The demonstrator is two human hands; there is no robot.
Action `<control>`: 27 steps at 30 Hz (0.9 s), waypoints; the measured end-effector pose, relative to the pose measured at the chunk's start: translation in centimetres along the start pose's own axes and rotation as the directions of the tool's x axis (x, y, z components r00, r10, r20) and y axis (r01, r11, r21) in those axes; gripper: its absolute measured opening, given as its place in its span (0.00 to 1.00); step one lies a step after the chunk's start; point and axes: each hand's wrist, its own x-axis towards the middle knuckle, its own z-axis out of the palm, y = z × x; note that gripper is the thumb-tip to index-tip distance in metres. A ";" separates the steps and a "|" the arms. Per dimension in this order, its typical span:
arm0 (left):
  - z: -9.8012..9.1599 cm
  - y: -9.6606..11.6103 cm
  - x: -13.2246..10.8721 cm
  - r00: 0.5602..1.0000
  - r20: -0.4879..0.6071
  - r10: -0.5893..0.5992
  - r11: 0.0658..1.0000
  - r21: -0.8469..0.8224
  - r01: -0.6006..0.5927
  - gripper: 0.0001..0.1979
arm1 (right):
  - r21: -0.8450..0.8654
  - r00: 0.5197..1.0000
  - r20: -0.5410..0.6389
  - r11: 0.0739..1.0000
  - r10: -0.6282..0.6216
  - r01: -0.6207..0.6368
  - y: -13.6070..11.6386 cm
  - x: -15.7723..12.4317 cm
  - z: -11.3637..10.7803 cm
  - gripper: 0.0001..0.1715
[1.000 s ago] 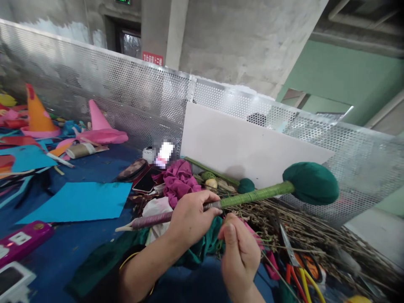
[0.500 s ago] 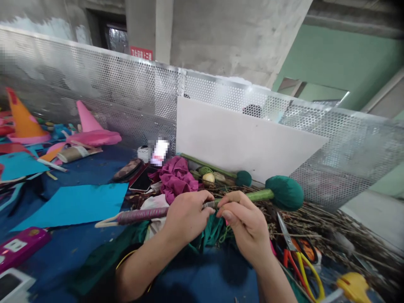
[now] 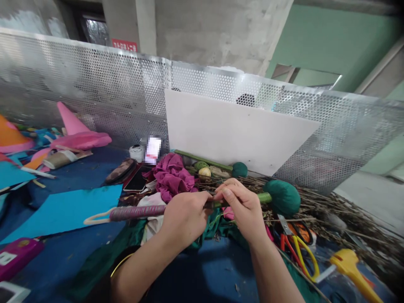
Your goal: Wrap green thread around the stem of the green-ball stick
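Observation:
A long stick [image 3: 139, 211] lies crosswise in front of me, bound with purple and grey wrapping at its left part. A pale loop [image 3: 94, 218] sticks out of its left end, and a dark green cloth ball [image 3: 282, 198] caps its right end over a light green section. My left hand [image 3: 186, 216] is closed around the stick's middle. Close beside it, my right hand [image 3: 241, 206] pinches at the stick with thumb and fingers together; whatever lies between the fingertips is hidden. Green strands [image 3: 216, 219] hang beneath the hands, above dark green cloth.
Dry twigs [image 3: 318, 210] spread at right, with scissors [image 3: 306, 256] and a yellow glue gun [image 3: 350, 263] before them. Purple cloth [image 3: 173, 176], a phone [image 3: 135, 179] and a blue sheet [image 3: 69, 210] lie left. A white board [image 3: 233, 126] leans on the perforated metal screen [image 3: 120, 84].
My right fingertips have moved left and up over the stick, closer to my left hand. The stick has shifted slightly left in view as the camera turned.

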 end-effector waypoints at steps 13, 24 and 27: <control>0.6 -0.1 -0.3 0.973 -0.111 0.203 0.968 0.170 -0.183 0.08 | -0.010 0.977 -0.087 0.981 0.194 -0.195 0.0 0.3 -0.6 0.18; 1.3 -0.6 -0.2 0.847 -0.219 0.484 0.873 0.195 -0.448 0.10 | 0.066 0.960 -0.057 0.961 0.274 -0.270 0.1 0.5 -0.5 0.17; 1.2 -0.9 -0.1 0.851 -0.253 0.460 0.886 0.189 -0.422 0.11 | 0.042 0.968 -0.056 0.969 0.245 -0.243 -0.1 0.5 -0.9 0.15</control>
